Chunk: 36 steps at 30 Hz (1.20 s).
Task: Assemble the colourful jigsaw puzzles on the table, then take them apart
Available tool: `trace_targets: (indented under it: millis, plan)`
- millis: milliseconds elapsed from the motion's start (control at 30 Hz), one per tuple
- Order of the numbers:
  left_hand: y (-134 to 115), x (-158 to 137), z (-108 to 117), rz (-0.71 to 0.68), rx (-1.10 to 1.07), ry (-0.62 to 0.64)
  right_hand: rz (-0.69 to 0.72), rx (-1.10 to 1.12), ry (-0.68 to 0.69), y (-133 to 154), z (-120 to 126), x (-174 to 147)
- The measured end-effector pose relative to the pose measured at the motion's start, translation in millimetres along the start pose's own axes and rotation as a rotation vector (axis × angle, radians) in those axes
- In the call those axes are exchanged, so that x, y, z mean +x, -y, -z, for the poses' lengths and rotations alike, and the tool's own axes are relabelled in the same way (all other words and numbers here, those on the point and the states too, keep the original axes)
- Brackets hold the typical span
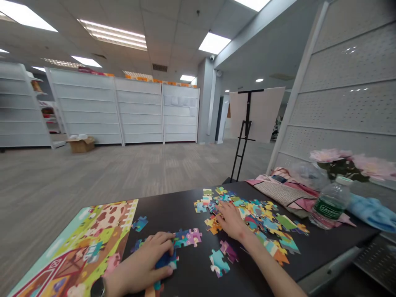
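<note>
My left hand (151,260) rests on a joined cluster of blue puzzle pieces (167,260), its thumb apart from the fingers. A strip of joined pieces with a pink-purple end (193,236) runs to the right from its fingertips. My right hand (230,220) reaches with outstretched fingers onto the left side of a loose heap of colourful puzzle pieces (256,210); its fingertips touch pieces there. Between the hands and nearer me lie a light blue piece (219,262) and a purple piece (229,251). One blue piece (140,223) lies alone beyond my left hand.
A farm-themed picture sheet (102,231) covers the left of the black table (182,206). At the right stand a water bottle (331,204), folded pink cloth (287,192), a blue cloth (371,210) and pink flowers (331,156). An easel (244,132) stands behind the table.
</note>
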<state>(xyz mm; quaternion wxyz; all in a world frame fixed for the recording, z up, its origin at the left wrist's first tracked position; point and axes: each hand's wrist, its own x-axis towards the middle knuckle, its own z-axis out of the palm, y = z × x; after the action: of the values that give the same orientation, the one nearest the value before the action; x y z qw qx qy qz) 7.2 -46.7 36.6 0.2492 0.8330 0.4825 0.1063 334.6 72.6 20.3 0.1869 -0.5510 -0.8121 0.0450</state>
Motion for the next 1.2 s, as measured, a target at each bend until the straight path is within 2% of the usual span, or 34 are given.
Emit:
trace_targets:
  millis: [67,167,300,467,633,767,900,1067,1133,1200]
  plan:
    - [1,-1,-1,-0.005,-0.005,-0.013,-0.02,-0.013,0.02,-3,-9,10]
    - [3,-1,-2,-0.055,0.005,-0.034,-0.04,-0.029,0.032,-10,-18,4]
    - [9,-2,1,-0.138,0.028,-0.088,-0.065,-0.034,0.027,-16,-17,-7]
    - [21,-5,15,-0.146,0.05,-0.134,-0.061,0.026,0.032,-16,-19,-3]
    - [32,-7,17,-0.158,0.112,-0.023,0.045,0.051,-0.028,-24,-26,2]
    - [36,-6,5,-0.117,0.137,0.087,0.0,0.084,0.033,-32,-28,6]
    - [35,-5,0,-0.079,0.149,0.082,-0.014,0.146,0.011,-32,-28,6]
    - [33,-2,0,-0.065,0.148,0.058,0.076,0.139,-0.09,-16,-21,-2]
    - [33,-1,-1,-0.071,0.149,0.047,0.148,0.157,-0.11,3,-12,-15]
    - [34,1,-2,-0.076,0.151,0.035,0.239,0.207,-0.07,29,-2,-35]
